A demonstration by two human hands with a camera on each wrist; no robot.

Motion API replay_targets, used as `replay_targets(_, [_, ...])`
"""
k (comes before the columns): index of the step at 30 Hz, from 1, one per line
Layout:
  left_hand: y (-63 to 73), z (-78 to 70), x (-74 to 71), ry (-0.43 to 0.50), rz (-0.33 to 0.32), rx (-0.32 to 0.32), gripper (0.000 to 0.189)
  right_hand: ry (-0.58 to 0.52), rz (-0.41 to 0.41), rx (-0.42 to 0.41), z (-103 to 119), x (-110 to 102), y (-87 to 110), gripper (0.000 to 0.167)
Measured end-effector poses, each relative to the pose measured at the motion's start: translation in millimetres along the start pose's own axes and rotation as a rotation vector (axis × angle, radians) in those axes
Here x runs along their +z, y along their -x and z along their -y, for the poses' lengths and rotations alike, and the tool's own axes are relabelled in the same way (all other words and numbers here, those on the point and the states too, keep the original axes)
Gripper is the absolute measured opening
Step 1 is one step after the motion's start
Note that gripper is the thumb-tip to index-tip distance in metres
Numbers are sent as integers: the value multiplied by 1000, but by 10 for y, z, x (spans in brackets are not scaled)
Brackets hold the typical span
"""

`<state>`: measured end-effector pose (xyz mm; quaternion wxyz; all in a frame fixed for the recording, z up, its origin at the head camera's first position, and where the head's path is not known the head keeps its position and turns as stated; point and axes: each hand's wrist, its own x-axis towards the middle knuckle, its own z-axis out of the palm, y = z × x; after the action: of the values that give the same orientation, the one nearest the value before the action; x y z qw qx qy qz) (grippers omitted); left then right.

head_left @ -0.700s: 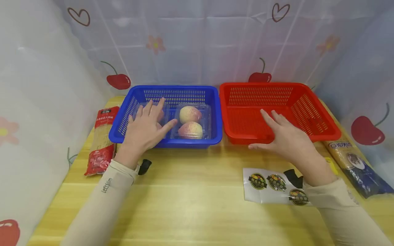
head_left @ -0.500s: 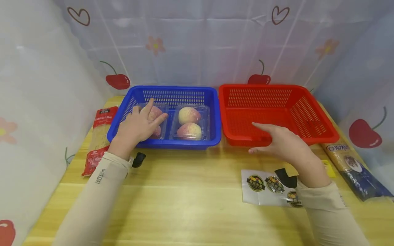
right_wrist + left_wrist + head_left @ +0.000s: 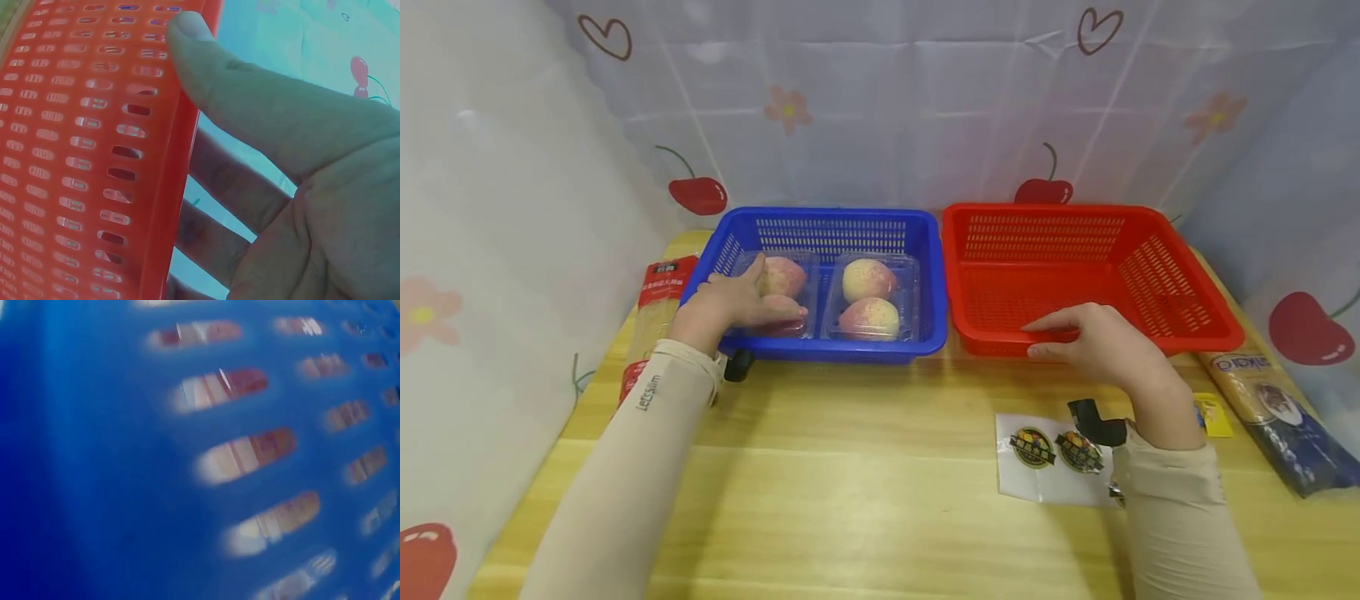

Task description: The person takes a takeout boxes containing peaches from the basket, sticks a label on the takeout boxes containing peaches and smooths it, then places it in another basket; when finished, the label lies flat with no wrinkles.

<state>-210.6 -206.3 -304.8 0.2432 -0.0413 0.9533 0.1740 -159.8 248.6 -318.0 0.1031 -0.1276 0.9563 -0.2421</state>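
Note:
In the head view, my left hand (image 3: 730, 302) reaches over the near left corner of the blue basket (image 3: 808, 347). Its thumb and index finger are spread over a clear plastic box (image 3: 810, 283) with two peaches inside; the other fingers are mostly hidden. A second clear box of peaches (image 3: 870, 320) lies to its right. The left wrist view shows only the slotted blue basket wall (image 3: 125, 450). My right hand (image 3: 1101, 350) grips the front rim of the red basket (image 3: 970, 343), thumb (image 3: 250, 103) outside, fingers (image 3: 234, 184) over the inner side.
A red noodle packet (image 3: 662, 300) lies left of the blue basket. Right of the red basket is a blue and yellow packet (image 3: 1273, 408). A sticker sheet (image 3: 1022, 483) and a small yellow item (image 3: 1216, 417) lie on the wooden table (image 3: 850, 500). A patterned sheet hangs behind.
My left hand has lowered and shifted left over the left peach box, uncovering its peaches. My right hand has gone from spread fingers to pinching the red basket's front rim.

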Motion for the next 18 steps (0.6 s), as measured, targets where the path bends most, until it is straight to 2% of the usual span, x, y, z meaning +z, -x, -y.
replay_targets(5, [22,-31,0,36,40,-50,135,-3,3,-4,-47,-5,-8,35])
replay_targets(8, [16,-9,24,55,35,-44,138,-1,6,1,-46,-9,4,35])
replay_targets(12, [-35,45,66,105,-70,36,130,0,6,7,-29,-12,3,35])
replay_targets(15, [-68,79,94,183,-163,109,116,-2,12,13,-17,-9,-7,36])
replay_targets(18, [-72,97,116,267,-238,138,103,-5,22,16,-13,-2,-21,37])
